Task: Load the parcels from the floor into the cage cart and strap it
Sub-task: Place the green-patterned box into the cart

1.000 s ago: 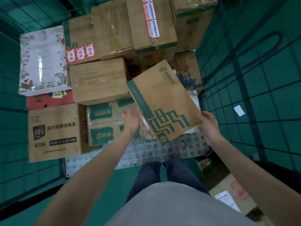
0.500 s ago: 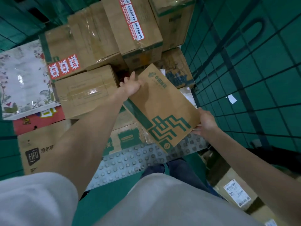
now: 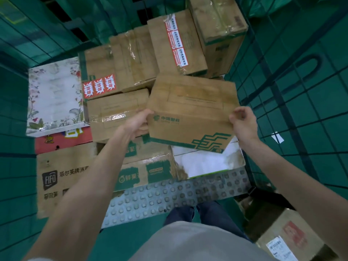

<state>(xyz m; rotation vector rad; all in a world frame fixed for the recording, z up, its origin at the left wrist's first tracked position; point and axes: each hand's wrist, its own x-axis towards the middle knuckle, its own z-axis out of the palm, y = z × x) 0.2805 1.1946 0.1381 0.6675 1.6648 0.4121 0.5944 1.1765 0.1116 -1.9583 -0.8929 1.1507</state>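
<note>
Two hands hold one brown parcel with green print inside the cage cart, above a white-topped box. Left hand grips its left edge, fingers curled around it; right hand pinches the right corner, arm outstretched. Stacked cartons sit behind.

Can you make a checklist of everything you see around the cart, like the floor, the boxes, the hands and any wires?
Surface: studded metal cart floor, bare strip at the near edge.
Job's things: green-printed box held over the white parcel; stacked cardboard boxes behind; floral box at left.
Clutter: labelled parcel on the floor outside the cart.
Hands: left hand grips the box's left end; right hand holds its right end.
Cables: nothing seen.
Surroundings: green mesh cage wall; strap not seen.
</note>
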